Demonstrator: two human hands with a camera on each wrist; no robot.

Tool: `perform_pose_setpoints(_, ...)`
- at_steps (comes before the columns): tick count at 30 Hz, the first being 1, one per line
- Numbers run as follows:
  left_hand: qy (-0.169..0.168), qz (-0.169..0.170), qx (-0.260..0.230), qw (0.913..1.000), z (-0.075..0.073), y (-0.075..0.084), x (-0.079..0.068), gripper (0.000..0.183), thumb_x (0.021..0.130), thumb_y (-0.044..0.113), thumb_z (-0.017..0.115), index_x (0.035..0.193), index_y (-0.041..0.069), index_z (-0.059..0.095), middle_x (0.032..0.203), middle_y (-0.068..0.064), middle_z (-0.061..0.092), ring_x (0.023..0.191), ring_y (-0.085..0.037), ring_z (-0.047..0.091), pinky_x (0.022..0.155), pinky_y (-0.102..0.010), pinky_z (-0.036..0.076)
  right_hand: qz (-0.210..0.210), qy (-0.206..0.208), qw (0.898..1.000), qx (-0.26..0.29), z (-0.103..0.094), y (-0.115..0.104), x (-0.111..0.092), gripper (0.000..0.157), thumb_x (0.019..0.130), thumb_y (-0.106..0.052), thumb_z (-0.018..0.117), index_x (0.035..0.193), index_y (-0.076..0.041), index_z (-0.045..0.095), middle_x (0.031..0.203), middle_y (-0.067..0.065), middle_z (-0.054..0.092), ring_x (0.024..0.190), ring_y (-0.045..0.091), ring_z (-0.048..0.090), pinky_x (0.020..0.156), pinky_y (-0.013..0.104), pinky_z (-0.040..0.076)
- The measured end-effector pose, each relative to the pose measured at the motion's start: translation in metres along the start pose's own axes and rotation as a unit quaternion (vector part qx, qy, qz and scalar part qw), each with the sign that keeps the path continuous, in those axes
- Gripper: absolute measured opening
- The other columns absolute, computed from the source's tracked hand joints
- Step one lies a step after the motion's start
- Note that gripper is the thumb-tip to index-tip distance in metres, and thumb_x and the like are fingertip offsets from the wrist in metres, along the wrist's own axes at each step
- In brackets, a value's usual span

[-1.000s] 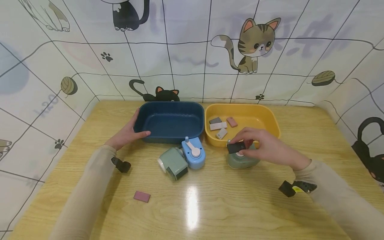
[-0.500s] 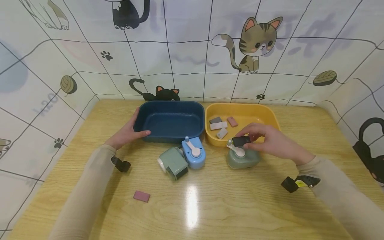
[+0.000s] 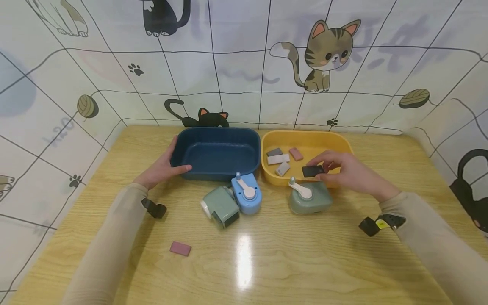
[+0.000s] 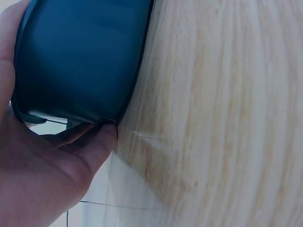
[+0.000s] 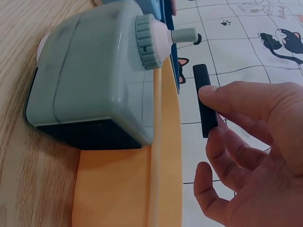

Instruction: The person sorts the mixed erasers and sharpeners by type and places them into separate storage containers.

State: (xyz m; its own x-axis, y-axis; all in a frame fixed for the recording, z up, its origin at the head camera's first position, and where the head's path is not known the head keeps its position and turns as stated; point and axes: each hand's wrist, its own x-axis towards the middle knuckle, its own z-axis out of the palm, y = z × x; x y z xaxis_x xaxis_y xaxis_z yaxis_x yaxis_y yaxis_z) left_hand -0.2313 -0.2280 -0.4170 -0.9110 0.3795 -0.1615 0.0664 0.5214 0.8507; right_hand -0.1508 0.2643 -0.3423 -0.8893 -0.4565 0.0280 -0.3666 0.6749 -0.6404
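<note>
My right hand [image 3: 345,171] pinches a black eraser [image 3: 312,171] between thumb and fingers, over the front part of the yellow bin [image 3: 341,146]. In the right wrist view the black eraser [image 5: 205,101] shows edge-on, with the thumb on its near face. My left hand [image 3: 160,169] holds the left end of the dark blue bin [image 3: 219,173], thumb along the front rim and fingers around the side. A green crank pencil sharpener [image 3: 310,201] lies in front of the yellow bin. Inside that bin are a white eraser [image 3: 278,159], a pink eraser [image 3: 295,153] and other small pieces.
A blue crank sharpener [image 3: 249,199] leans close to the dark blue bin's front, with another green sharpener [image 3: 221,207] beside it. Nearer on the wooden table [image 3: 289,258] lies a flat pink eraser [image 3: 180,248]. A cat-print cloth [image 3: 236,76] stands behind the bins.
My right hand has moved back and to the right with the black eraser, from above the green sharpener to over the yellow bin. The left hand stays on the dark blue bin.
</note>
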Motion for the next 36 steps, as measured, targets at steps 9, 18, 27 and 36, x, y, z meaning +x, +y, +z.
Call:
perform_pose_setpoints(9,-0.010,-0.017,-0.014,0.9997,-0.002,0.016,-0.006,0.106,0.090,0.021,0.068,0.153,0.019,-0.017,0.158,-0.010,-0.018,0.143,-0.032,-0.013,0.112,-0.057,-0.002,0.028,0.007,1.000,0.004,0.000,0.009,0.004,0.030,0.085,-0.006,0.074,0.114,-0.005,0.068,0.096,0.005,0.059,0.086,0.023,0.054,0.081,0.045,0.048)
perform_pose_setpoints(18,0.000,-0.006,0.004,1.0000,0.000,0.003,-0.001,0.108,0.089,0.027,0.070,0.152,0.029,-0.018,0.159,-0.005,-0.018,0.144,-0.028,-0.012,0.112,-0.056,0.000,0.055,-0.007,0.998,0.029,-0.004,0.018,0.012,0.031,0.086,-0.008,0.073,0.117,-0.005,0.067,0.097,0.010,0.058,0.085,0.025,0.054,0.068,0.030,0.047)
perform_pose_setpoints(27,-0.001,-0.015,-0.001,0.9999,-0.001,0.007,0.001,0.108,0.089,0.024,0.070,0.153,0.024,-0.017,0.159,-0.008,-0.017,0.144,-0.029,-0.012,0.112,-0.056,-0.001,0.062,-0.031,0.997,0.034,-0.010,0.021,0.024,0.032,0.085,-0.003,0.072,0.117,-0.003,0.067,0.096,0.009,0.061,0.080,0.024,0.055,0.063,0.027,0.046)
perform_pose_setpoints(36,0.003,-0.012,0.001,0.9999,-0.001,0.000,0.003,0.109,0.089,0.027,0.071,0.153,0.028,-0.017,0.159,-0.006,-0.016,0.144,-0.028,-0.012,0.112,-0.056,0.000,0.045,-0.064,0.997,0.020,-0.017,0.022,0.040,0.031,0.086,-0.002,0.071,0.116,-0.001,0.067,0.103,0.011,0.065,0.078,0.023,0.056,0.063,0.028,0.045)
